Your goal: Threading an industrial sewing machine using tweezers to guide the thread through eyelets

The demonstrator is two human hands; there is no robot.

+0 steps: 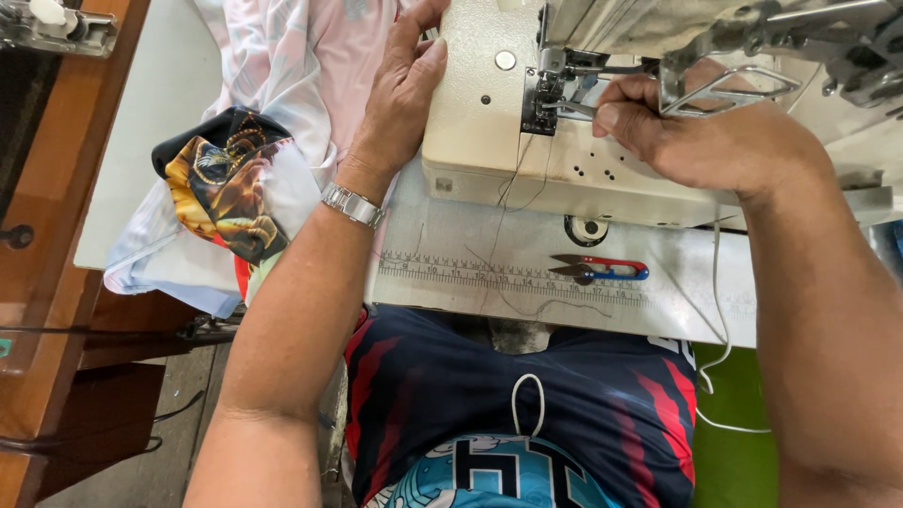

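My left hand (404, 85) lies flat, fingers spread, on the smooth cream sewing machine (489, 141); my right hand (696, 132) curls, fingertips pinching at the metal needle (555, 94).

The sewing machine (489, 122) is cream-white with grey metal around its needle. Left of it lies pale pink and white fabric (301, 56), and further left a bundle of black and golden-orange printed cloth (226, 183) with a red edge. Below the machine, the tabletop (451, 240) is light grey with a black ruler scale; the thread snips (602, 270) there have red and blue handles. Nearer still, the shirt (508, 414) is navy with red streaks and, apparently, a light-blue motif.
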